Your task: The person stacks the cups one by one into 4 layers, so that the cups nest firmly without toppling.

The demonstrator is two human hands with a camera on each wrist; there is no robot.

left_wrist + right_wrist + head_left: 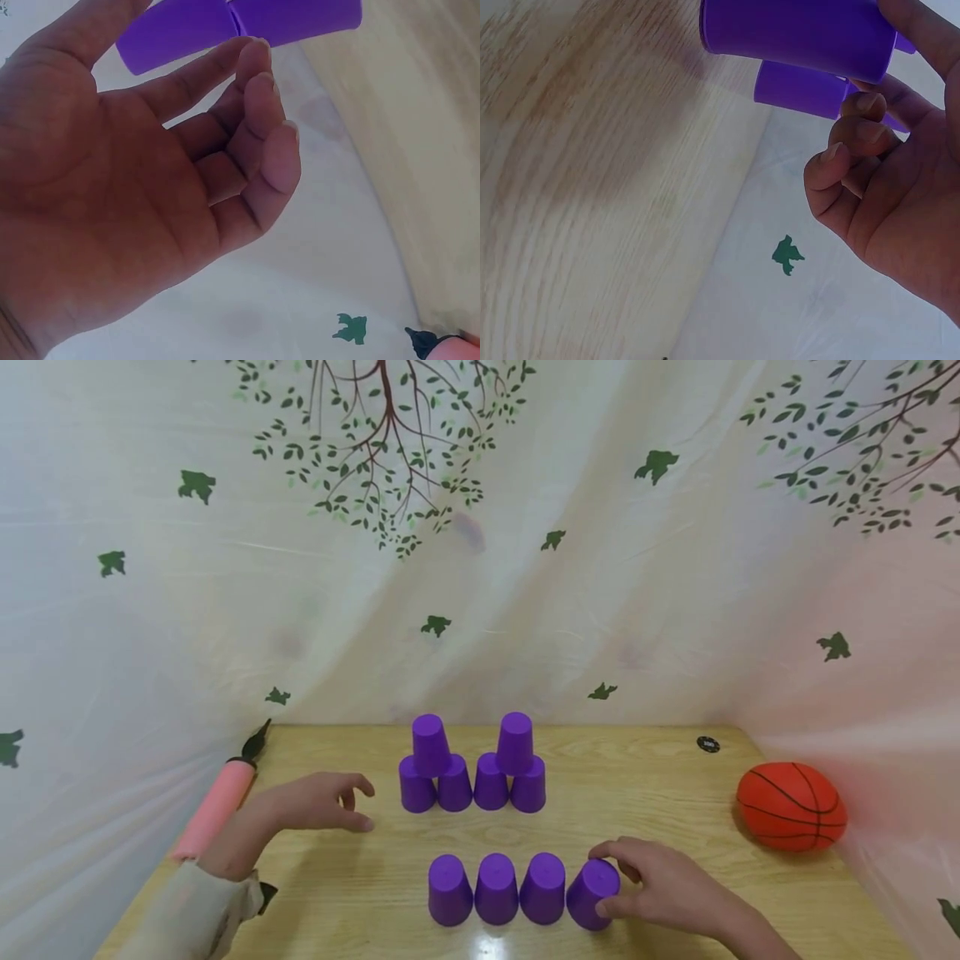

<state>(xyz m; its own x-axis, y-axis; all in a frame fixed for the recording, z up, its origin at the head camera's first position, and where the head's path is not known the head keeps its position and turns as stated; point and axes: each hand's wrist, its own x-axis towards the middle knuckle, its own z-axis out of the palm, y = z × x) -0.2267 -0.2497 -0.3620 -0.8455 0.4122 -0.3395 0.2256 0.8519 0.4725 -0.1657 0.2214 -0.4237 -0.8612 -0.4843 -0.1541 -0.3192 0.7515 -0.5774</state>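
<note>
Upside-down purple cups stand in two groups. The right hand [663, 887] pinches the rightmost cup [590, 897] of the front row between thumb and fingers; this cup leans a little. In the right wrist view, the gripped cup [799, 34] lies between the thumb and forefinger, the other fingers curled below. To its left stand three more front cups, the nearest being the third cup [542, 889]. The left hand [318, 802] hovers over the left of the table with loosely bent fingers and holds nothing. Beyond its fingertips rise a left stack [431, 747] and a right stack [515, 745], three cups each.
A red toy basketball [791, 807] lies at the table's right edge, with a black chip [708, 744] near the back right corner. A pink pump [217, 806] with a black nozzle lies along the left edge, partly behind the left arm. A patterned white curtain [495, 585] encloses the wooden table [630, 777].
</note>
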